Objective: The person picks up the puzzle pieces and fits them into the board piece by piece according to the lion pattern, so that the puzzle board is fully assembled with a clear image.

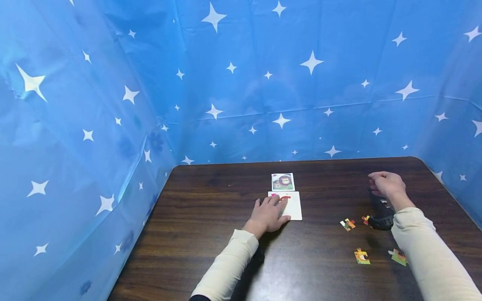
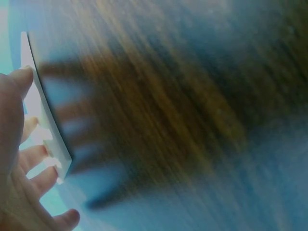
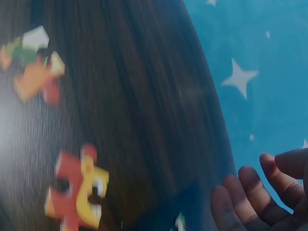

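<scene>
One flat white square board (image 1: 295, 211) with red and pink marks lies on the table's far middle, under the left hand (image 1: 266, 215). Just beyond it sits one square picture card (image 1: 283, 182) with a lion. To the right, at least five colourful jigsaw pieces (image 1: 362, 256) lie apart; a pale patch by the right wrist is too small to count exactly. The dark brown wood-grain table (image 1: 211, 196) bears them all. The left arm reaches forward, palm down, its fingers spread wide and thumb touching the board's edge. The right hand (image 1: 388, 187) hovers over the far right, fingers loosely bent, nothing visible in them. A blue star-patterned cloth (image 1: 241, 90) stands behind.
</scene>
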Tool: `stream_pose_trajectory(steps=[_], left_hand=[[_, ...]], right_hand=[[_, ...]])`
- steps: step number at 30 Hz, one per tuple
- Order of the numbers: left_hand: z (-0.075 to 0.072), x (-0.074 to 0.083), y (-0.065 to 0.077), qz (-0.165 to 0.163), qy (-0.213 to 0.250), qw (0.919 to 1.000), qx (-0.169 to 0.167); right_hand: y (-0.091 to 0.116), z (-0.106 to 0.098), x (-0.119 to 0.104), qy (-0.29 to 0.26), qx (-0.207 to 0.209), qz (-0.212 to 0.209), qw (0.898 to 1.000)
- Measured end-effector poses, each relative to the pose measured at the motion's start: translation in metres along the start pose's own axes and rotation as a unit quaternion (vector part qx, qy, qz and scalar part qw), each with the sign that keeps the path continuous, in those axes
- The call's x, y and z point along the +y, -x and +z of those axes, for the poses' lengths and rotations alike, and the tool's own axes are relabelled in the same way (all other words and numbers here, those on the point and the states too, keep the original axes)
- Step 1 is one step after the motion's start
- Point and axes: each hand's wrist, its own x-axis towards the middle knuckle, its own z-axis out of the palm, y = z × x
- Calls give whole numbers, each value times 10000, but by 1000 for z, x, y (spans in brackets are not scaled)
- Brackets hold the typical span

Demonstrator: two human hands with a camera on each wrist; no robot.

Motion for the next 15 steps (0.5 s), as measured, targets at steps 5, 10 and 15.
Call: stream_pose_trajectory(steps=[5,10,15], left_hand=[[-4,0,2,11,48,10000,-7],[-5,-2,2,-20,99,9999,0],[-1,-3,0,-20,94,10000,16]], right_hand=[[-2,-15,14,197,292,245,9991],[-2,-25,27,462,510,421,9967],[-1,-33,41,589,468,665,9949]])
